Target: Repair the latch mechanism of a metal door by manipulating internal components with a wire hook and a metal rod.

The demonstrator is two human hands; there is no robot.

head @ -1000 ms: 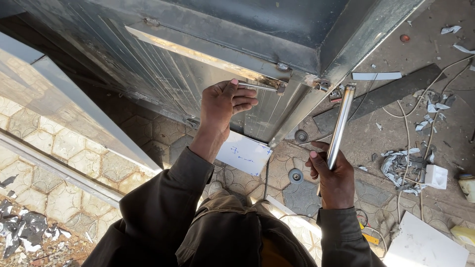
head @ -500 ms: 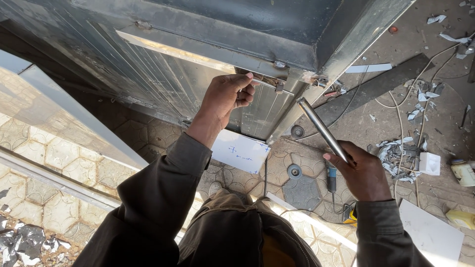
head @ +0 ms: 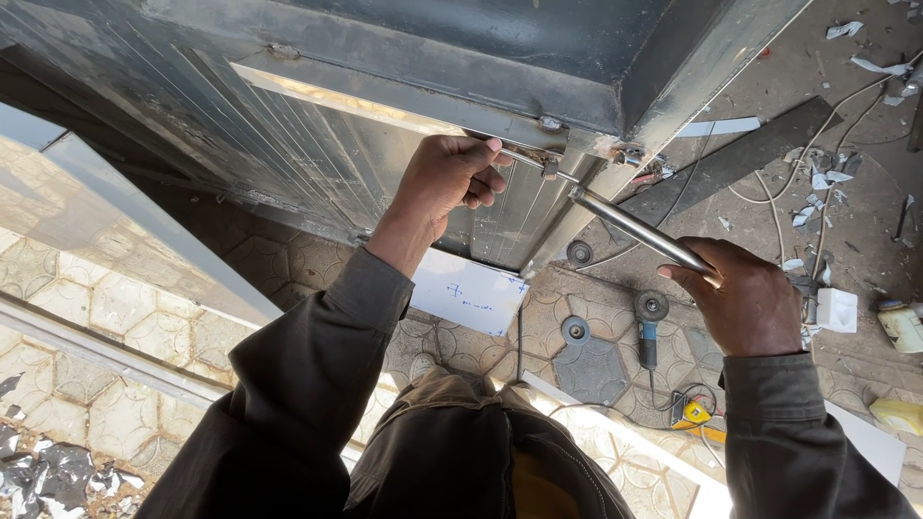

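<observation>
Left hand (head: 444,183): grip curled shut around a thin rod (head: 524,160) under the lower edge of the metal frame (head: 404,67); fingertips folded against the palm, thumb side toward the frame.

Right hand (head: 748,303): grip wrapped tight around the lower end of a steel tube (head: 630,224). Tube tilted, upper end just beside the rod's end near the frame's corner bracket (head: 630,154); whether tube and rod touch cannot be told.

Frame: grey ribbed sheet metal, above both hands.

Floor (head: 115,308): patterned paving. Below the hands, a white card (head: 468,293) with blue marks; two round discs (head: 575,330), one near the frame's foot, one further out; an angle grinder (head: 650,322) just beside the right hand; cables (head: 779,207); paper scraps (head: 827,178); a dark flat bar (head: 740,159); a white box (head: 835,309) right of the right hand.
</observation>
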